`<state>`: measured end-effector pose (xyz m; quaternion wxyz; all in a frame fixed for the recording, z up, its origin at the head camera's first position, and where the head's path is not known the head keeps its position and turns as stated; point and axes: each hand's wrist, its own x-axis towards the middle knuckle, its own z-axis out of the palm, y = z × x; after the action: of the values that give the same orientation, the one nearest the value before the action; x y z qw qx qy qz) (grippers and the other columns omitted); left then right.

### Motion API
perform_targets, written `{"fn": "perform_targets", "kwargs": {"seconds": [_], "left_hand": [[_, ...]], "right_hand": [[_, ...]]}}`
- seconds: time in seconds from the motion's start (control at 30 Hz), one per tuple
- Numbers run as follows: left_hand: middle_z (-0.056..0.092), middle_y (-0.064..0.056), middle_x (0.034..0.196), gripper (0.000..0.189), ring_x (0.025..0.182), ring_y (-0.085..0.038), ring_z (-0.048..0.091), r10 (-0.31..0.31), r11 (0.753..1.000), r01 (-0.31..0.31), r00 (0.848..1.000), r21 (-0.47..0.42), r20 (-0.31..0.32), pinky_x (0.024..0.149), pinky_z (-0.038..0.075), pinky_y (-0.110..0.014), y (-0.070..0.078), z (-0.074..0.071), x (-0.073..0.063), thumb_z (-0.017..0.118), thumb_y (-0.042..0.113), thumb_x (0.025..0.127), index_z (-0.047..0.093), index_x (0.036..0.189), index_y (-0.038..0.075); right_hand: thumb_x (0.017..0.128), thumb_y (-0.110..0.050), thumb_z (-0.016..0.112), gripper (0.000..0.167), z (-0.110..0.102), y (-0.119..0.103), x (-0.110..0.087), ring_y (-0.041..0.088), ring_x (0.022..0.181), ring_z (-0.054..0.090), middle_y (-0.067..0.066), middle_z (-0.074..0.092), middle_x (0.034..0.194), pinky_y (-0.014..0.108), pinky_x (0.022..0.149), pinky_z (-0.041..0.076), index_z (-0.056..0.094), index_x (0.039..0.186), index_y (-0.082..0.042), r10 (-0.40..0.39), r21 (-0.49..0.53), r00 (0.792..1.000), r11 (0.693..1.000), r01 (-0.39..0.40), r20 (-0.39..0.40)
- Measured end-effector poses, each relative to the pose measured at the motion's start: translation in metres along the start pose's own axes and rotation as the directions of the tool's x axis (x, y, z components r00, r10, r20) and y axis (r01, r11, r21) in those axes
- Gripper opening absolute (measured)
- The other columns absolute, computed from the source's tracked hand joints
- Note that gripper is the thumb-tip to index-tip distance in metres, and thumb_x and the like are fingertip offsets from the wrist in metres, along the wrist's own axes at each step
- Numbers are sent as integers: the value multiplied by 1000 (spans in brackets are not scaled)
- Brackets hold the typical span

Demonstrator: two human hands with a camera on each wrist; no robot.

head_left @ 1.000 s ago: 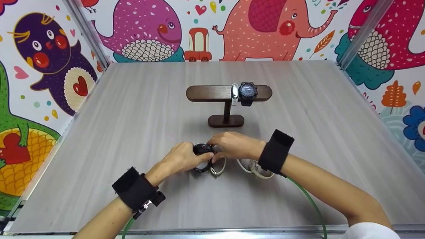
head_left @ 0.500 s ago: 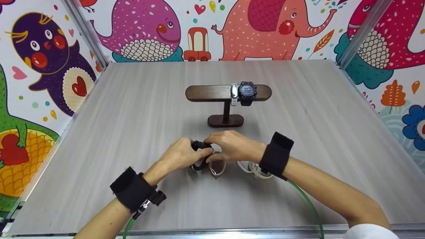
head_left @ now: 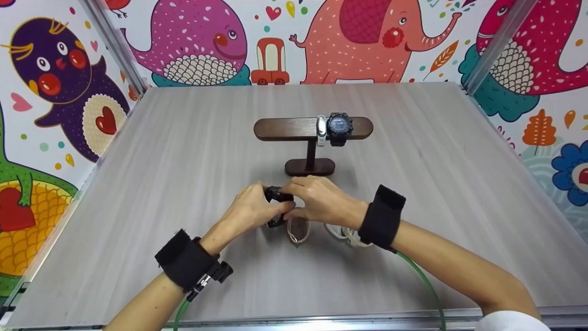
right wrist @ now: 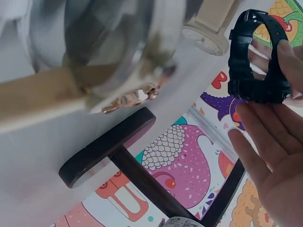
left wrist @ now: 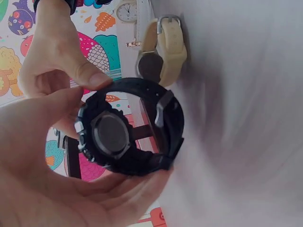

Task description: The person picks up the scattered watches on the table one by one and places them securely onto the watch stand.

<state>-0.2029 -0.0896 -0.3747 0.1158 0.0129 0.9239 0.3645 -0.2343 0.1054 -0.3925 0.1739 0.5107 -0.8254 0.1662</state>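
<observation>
My left hand (head_left: pixel 250 209) grips a black wristwatch (left wrist: pixel 135 165) with its strap buckled into a loop. In the left wrist view, the back of the watch case faces the camera, and the fingers support the loop from below. My right hand (head_left: pixel 321 197) pinches the same watch from the right side, its thumb at the edge of the loop. In the head view, both hands partly hide the watch. A cream-strapped wristwatch (left wrist: pixel 173 52) stands on its side on the table, just in front of the right hand.
Beyond the hands stands a dark wooden watch stand (head_left: pixel 285 128), carrying a slim silver-white band (head_left: pixel 321 131) and a chunky black digital watch (head_left: pixel 340 124). More pale watches (head_left: pixel 337 231) lie under the right wrist. Patterned panels border the grey table (head_left: pixel 193 151).
Both hands have carried the black watch slightly away from the body, toward the stand, and turned it a little. The pale watches on the table stay put.
</observation>
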Motion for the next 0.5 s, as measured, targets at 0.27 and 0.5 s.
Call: {"fn": "perform_targets", "kwargs": {"seconds": [0.27,0.5], "left_hand": [[68,-10,108,56,90,-20,65,79,996,-79,997,-44,-8,72,55,-29,1,-3,4,85,36,76,62,115,4],[68,-11,119,61,105,-26,66,192,975,-201,976,-91,-99,88,57,-38,-2,-2,3,85,33,76,60,125,5]], "right_hand": [[74,-39,87,48,-2,-4,-2,18,90,67,3,71,101,31,80,58,73,108,-9,-23,-82,995,996,15,-94],[78,-30,87,48,-5,-3,-4,20,101,67,6,67,112,33,88,58,68,115,-7,-11,-57,989,998,3,-145]]}}
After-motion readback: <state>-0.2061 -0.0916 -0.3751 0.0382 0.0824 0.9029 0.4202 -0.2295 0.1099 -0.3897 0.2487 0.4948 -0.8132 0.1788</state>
